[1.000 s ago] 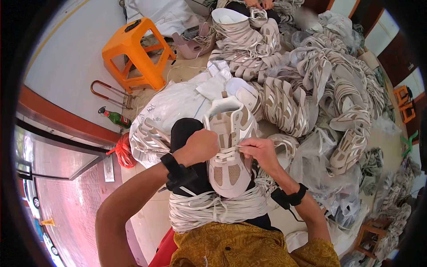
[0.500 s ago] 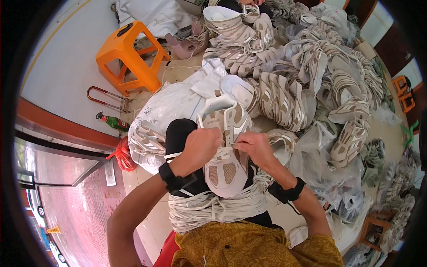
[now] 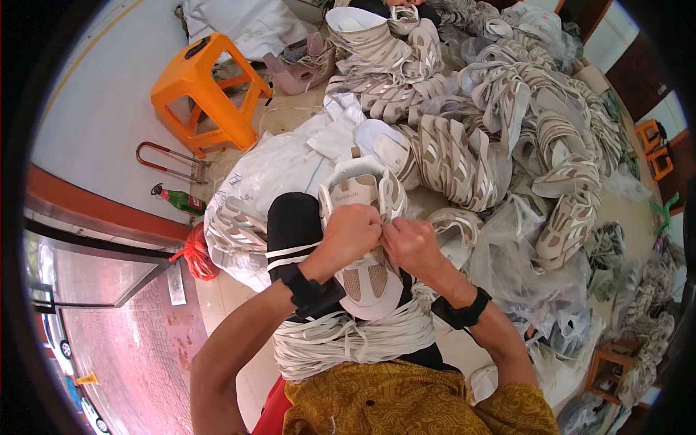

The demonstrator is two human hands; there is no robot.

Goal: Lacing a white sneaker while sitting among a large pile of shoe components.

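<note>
A beige-and-white sneaker (image 3: 371, 285) rests on my lap, its toe toward me and its tongue standing up inside the collar. My left hand (image 3: 353, 233) is closed in a pinch over the middle of its lacing area. Just right of it, my right hand (image 3: 413, 246) pinches at the eyelet row, its fingertips nearly meeting the left ones. Both are on the shoelace, which the fingers mostly hide. A thick bundle of off-white shoelaces (image 3: 348, 346) lies across my lap, between the shoe and my patterned shirt.
Stacked sneaker uppers (image 3: 457, 163) and clear plastic bags (image 3: 518, 254) spread ahead and to the right. A white sack (image 3: 279, 170) lies ahead-left, near an orange stool (image 3: 196, 90), a green bottle (image 3: 180, 199) and a red bag (image 3: 196, 252). Another person's hand (image 3: 402, 3) shows at the far edge.
My left hand has moved right across the shoe, up against my right hand. The right hand has shifted slightly to the eyelet row. The tongue's label is now more exposed.
</note>
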